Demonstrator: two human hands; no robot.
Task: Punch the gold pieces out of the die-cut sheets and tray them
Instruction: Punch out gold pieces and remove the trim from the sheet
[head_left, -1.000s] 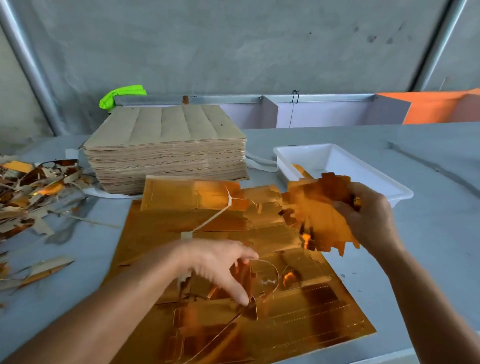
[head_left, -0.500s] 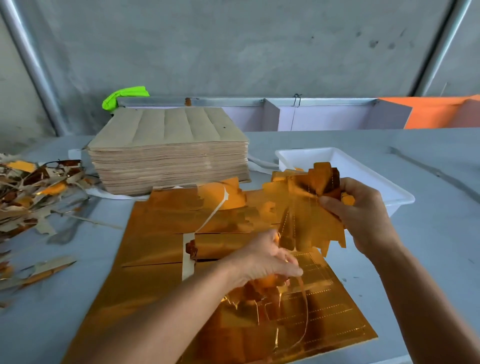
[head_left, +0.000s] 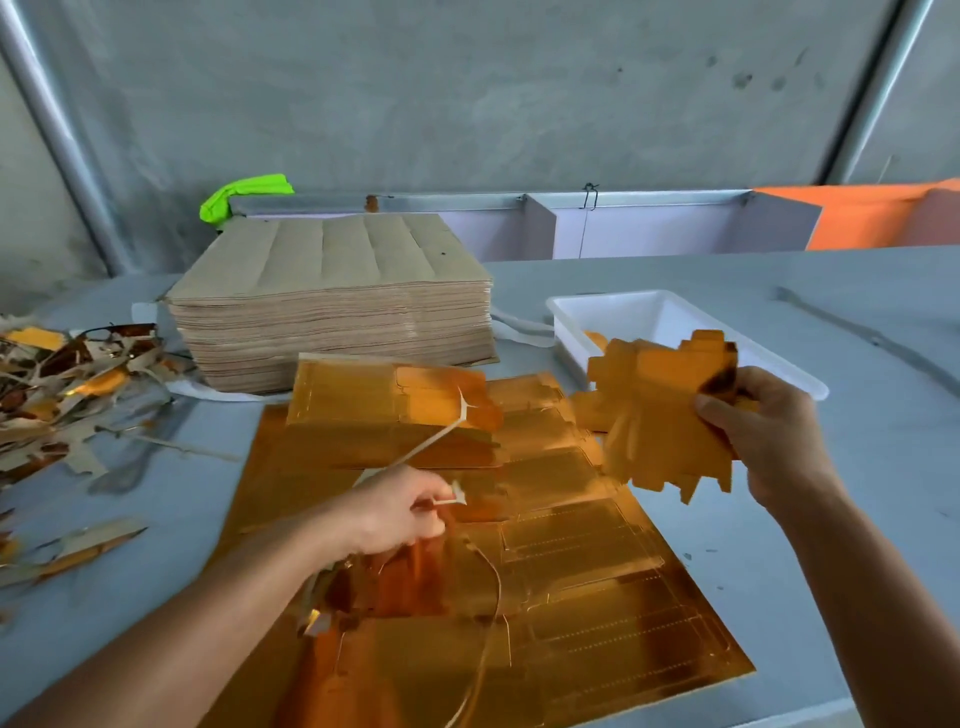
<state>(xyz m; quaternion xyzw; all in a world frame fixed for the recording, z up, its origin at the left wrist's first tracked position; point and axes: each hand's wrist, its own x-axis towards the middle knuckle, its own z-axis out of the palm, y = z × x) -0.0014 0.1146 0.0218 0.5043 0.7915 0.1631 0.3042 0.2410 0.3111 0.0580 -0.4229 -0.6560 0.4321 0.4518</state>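
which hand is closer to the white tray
Right. The right hand holds punched gold pieces just in front of the white tray; the left hand is over the gold sheet.

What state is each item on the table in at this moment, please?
Left hand: pinching thin scrap strip.
Right hand: gripping punched gold pieces, raised.
Gold die-cut sheet: flat, partly punched.
White plastic tray: holds a gold piece.
Brown sheet stack: tall, neat.
Scrap pile: loose, at left.
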